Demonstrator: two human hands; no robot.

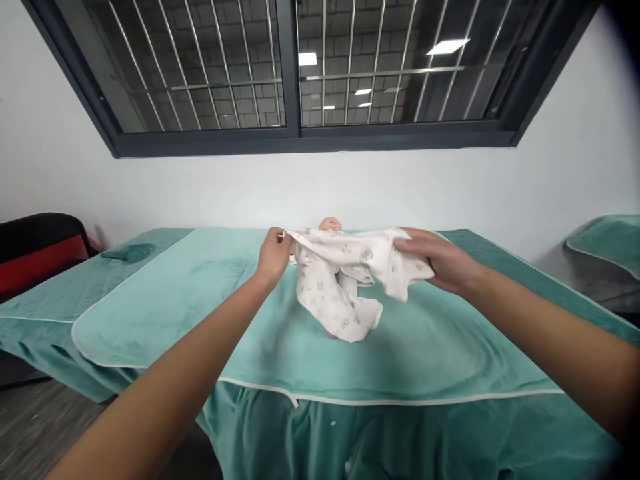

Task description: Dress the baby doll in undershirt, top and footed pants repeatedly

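A white baby garment (345, 247) with a small printed pattern is stretched between my two hands above the bed. My left hand (275, 257) pinches its left edge between thumb and fingers. On the other side, my right hand (433, 257) has its fingers closed on the right part of the cloth, which hangs down in folds. Behind the cloth shows the top of a baby doll's head (330, 223); most of the doll is hidden. More of the same patterned cloth (333, 307) hangs or lies below, and I cannot tell whether it is a separate piece.
A green plush cover (175, 300) with white piping spreads over the bed, its skirt (390, 433) hanging at the front. Behind stands a white wall (240, 190) with a barred, dark-framed window (295, 133). A black and red object (45, 257) is at left, another green-covered surface (607, 240) at right.
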